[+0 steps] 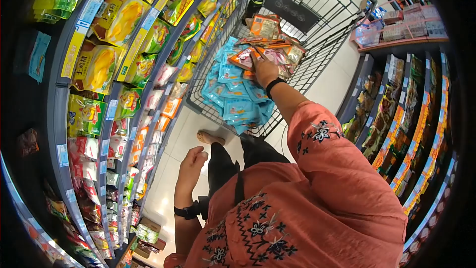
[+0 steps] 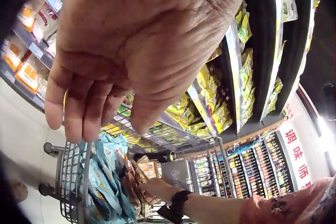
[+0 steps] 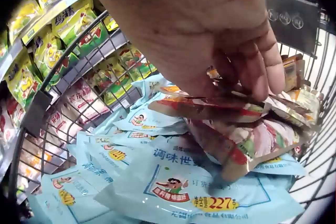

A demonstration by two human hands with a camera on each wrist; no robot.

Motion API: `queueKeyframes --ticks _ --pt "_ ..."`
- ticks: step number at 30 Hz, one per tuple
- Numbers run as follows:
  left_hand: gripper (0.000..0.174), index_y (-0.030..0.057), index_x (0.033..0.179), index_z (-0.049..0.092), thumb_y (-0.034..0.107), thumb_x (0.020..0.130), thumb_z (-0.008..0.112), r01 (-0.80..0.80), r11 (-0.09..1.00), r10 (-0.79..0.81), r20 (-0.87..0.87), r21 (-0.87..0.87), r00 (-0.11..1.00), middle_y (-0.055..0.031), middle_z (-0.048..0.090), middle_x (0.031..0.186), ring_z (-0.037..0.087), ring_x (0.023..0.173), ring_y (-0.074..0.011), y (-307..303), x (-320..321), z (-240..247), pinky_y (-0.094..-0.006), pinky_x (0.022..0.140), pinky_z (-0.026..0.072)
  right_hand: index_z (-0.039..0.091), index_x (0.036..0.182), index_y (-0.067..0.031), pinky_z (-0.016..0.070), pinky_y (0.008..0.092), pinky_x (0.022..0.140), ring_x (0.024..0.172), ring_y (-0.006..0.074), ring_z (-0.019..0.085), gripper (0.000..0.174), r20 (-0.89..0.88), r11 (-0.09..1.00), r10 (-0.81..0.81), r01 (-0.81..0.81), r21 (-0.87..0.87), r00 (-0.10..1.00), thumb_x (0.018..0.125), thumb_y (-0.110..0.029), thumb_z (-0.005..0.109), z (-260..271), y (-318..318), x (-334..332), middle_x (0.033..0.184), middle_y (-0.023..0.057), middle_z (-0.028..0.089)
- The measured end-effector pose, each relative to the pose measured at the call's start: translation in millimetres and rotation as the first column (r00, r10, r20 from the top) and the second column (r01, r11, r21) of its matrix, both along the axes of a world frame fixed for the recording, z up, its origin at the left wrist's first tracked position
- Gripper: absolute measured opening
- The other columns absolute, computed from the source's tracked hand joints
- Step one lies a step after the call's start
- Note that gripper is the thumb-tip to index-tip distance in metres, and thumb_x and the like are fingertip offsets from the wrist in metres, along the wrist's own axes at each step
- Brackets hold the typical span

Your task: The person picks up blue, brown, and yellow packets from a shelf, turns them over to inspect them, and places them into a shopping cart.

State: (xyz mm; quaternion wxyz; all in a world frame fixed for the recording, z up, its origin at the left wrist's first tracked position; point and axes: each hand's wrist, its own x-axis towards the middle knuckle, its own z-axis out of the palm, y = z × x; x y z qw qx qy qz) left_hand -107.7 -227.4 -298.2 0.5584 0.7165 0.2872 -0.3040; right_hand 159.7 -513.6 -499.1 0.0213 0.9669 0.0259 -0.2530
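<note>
My right hand (image 1: 266, 71) reaches into a wire shopping cart (image 1: 325, 59) and grips a flat reddish-orange food packet (image 3: 210, 109) at its edge, fingers curled over it. Beneath lie a pink-and-brown packet (image 3: 252, 142) and a heap of light-blue seasoning packets (image 3: 178, 182). More orange and brown packets (image 1: 263, 26) are piled beyond the hand. My left hand (image 1: 191, 163) hangs beside my body, away from the cart, with nothing in it. Its fingers hang loosely in the left wrist view.
Shelves of yellow and green bags (image 1: 96, 67) line the left side, close to the cart. Racks of dark packets (image 1: 382, 114) stand on the right, below a pink wire basket (image 1: 401, 39). A dark bottle (image 1: 255, 2) stands in the cart's far corner.
</note>
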Motion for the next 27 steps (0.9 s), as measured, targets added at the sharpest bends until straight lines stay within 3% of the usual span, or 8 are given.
queueKeyframes --ticks 5,8,14,18,21,22,23,27 --pt "0.043 -0.0018 0.13 0.053 0.028 0.098 0.057 -0.032 0.999 0.032 0.011 0.013 0.999 -0.0091 0.067 0.11 0.064 0.102 -0.017 -1.4 -7.9 0.1 -0.0311 0.088 0.049 0.012 0.158 -0.0267 0.0578 0.0395 0.072 0.094 0.0254 0.068 0.076 0.082 0.994 0.104 -0.1 -0.048 0.991 0.094 -0.018 0.053 -2.4 -9.2 2.2 0.108 0.0069 0.068" --pt "0.044 -0.002 0.13 0.053 0.027 0.098 0.058 -0.04 0.999 0.04 -0.001 0.015 0.999 -0.0091 0.067 0.11 0.064 0.103 -0.0171 -0.8 -9.7 6.1 -0.0308 0.088 0.0494 0.008 0.158 -0.0336 0.057 0.044 0.08 0.108 0.0279 0.065 0.076 -0.101 0.999 0.043 -0.046 -0.025 0.994 0.098 -0.023 0.053 5.8 -8.8 8.8 0.131 0.0109 0.058" --pt "0.045 -0.0026 0.131 0.053 0.028 0.098 0.058 0.009 1.0 -0.011 0.082 0.015 0.997 -0.0097 0.067 0.11 0.065 0.103 -0.0173 -0.7 -7.4 3.0 -0.0303 0.088 0.05 0.069 0.108 -0.0037 0.0564 0.0441 0.081 0.097 0.0333 0.069 0.03 0.034 0.982 0.145 -0.148 0.116 0.989 0.087 -0.023 0.061 63.2 -21.8 5.9 0.109 0.0176 0.067" --pt "0.046 -0.0026 0.129 0.053 0.031 0.098 0.059 0.106 0.994 -0.111 0.191 0.036 0.975 -0.0098 0.067 0.108 0.064 0.1 -0.0168 3.4 6.2 -9.3 -0.0302 0.087 0.05 0.066 0.112 0.0027 0.0568 0.0421 0.081 0.09 0.0344 0.069 0.033 0.072 0.94 0.081 -0.101 0.326 0.994 0.086 -0.017 0.057 78.3 -50.1 20.7 0.101 0.0207 0.069" --pt "0.047 -0.0021 0.13 0.052 0.032 0.099 0.058 0.13 0.991 -0.133 0.272 0.03 0.953 -0.009 0.067 0.106 0.064 0.099 -0.0163 4.9 24.2 -3.0 -0.0301 0.087 0.05 0.06 0.121 0.004 0.0577 0.0361 0.078 0.088 0.0246 0.068 0.04 -0.055 0.648 -0.176 0.157 0.746 0.983 0.087 -0.015 0.056 126.9 -72.1 15.8 0.105 0.016 0.068" --pt "0.046 -0.001 0.131 0.051 0.032 0.099 0.057 0.143 0.989 -0.149 0.293 0.042 0.944 -0.0088 0.066 0.107 0.064 0.1 -0.0163 4.5 32.1 8.4 -0.0302 0.086 0.05 0.058 0.125 0.0036 0.0581 0.0334 0.077 0.088 0.0204 0.066 0.042 -0.241 0.405 -0.222 0.314 0.859 0.945 0.088 -0.015 0.056 181.9 -65.2 -1.1 0.106 0.0136 0.066" --pt "0.046 -0.0004 0.132 0.051 0.032 0.1 0.057 0.134 0.991 -0.134 0.332 0.024 0.934 -0.009 0.065 0.108 0.063 0.1 -0.0162 5.9 37.9 12.7 -0.0301 0.086 0.0499 0.055 0.129 0.0032 0.0584 0.0306 0.076 0.089 0.0162 0.064 0.044 -0.428 0.129 -0.208 0.458 0.879 0.88 0.088 -0.014 0.056 227.9 -56.6 -17.1 0.108 0.0112 0.065" --pt "0.046 0.0031 0.137 0.047 0.025 0.098 0.059 0.054 0.997 -0.025 0.485 -0.046 0.874 -0.01 0.063 0.115 0.062 0.101 -0.0146 8.8 54.7 40.5 -0.0293 0.086 0.0497 0.052 0.126 0.0061 0.0599 0.0372 0.081 0.09 0.0232 0.067 0.036 -0.59 -0.382 0.074 0.57 0.728 0.804 0.092 -0.006 0.052 250.6 -49.9 -33.9 0.107 0.0135 0.063"
